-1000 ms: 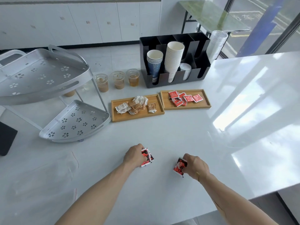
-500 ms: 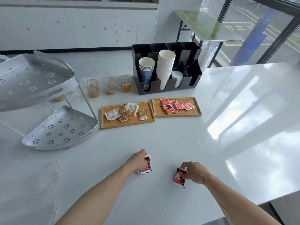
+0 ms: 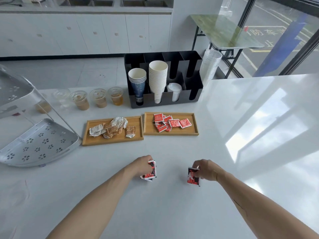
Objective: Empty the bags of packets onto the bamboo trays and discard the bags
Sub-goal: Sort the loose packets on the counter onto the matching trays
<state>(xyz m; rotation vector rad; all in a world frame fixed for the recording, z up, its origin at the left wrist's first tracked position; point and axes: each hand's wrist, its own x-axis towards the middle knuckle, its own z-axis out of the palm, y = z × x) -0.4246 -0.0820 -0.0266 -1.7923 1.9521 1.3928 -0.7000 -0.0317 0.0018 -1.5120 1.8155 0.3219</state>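
Note:
Two bamboo trays lie side by side on the white table. The left tray [image 3: 86, 140] holds several brown and white packets [image 3: 112, 129]. The right tray [image 3: 196, 125] holds several red packets [image 3: 170, 124]. Nearer to me, my left hand [image 3: 143, 165] grips a small stack of red packets [image 3: 151, 170] just above the table. My right hand [image 3: 206, 169] pinches another small stack of red packets [image 3: 193, 176] on edge. A clear plastic bag [image 3: 15, 194] lies flat at the near left.
A black cup organiser [image 3: 195, 94] with paper cups stands behind the trays, with a stack of clear cups [image 3: 211, 64] beside it. Several plastic cups of brown drink [image 3: 99, 99] line the back. A silver two-tier corner rack [image 3: 39, 144] stands at the left.
My view has tilted up, so trays and hands sit lower in frame. Both hands keep hold of their red packets and have drawn slightly apart.

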